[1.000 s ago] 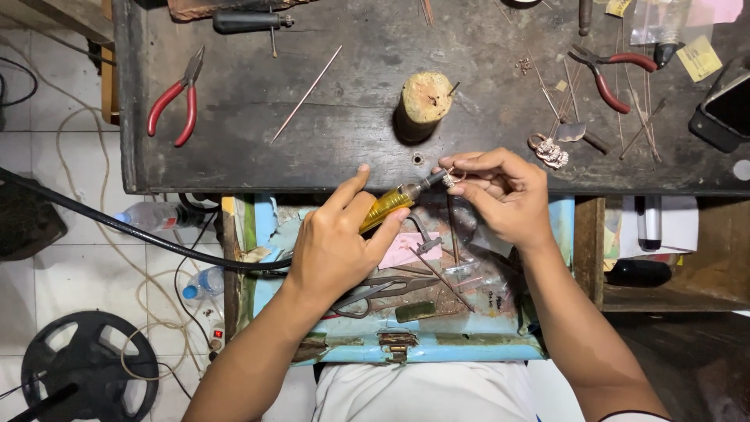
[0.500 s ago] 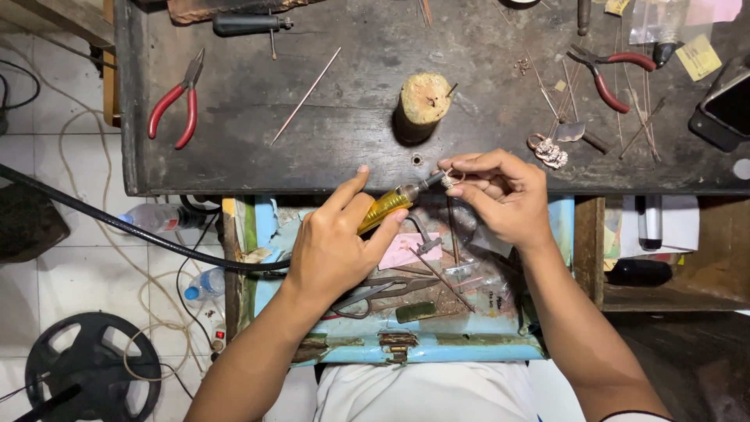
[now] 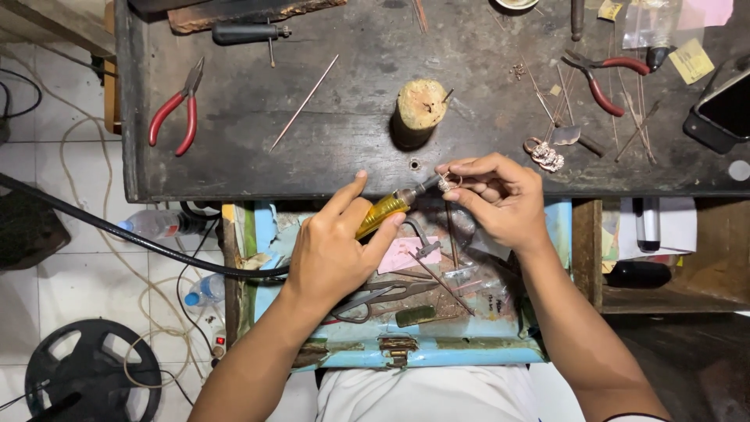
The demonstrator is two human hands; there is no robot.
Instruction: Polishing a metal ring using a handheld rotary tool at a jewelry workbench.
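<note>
- The small silver metal piece [image 3: 447,184] between the right hand [image 3: 500,199] fingertips is too small to identify.
- The dark rectangular phone [image 3: 723,105] is cut by the right edge.
- The yellow-handled tool [image 3: 383,213] is partly hidden inside the left hand [image 3: 332,254].

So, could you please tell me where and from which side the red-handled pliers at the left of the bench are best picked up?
Probably by the two red handles, not the bare metal jaws. The red-handled pliers lie flat on the dark bench, handles spread towards the person and jaws pointing away. Coming from above on the near side, fingers could close across both handles. The left hand is nearer, but it holds the yellow-handled tool.
</note>
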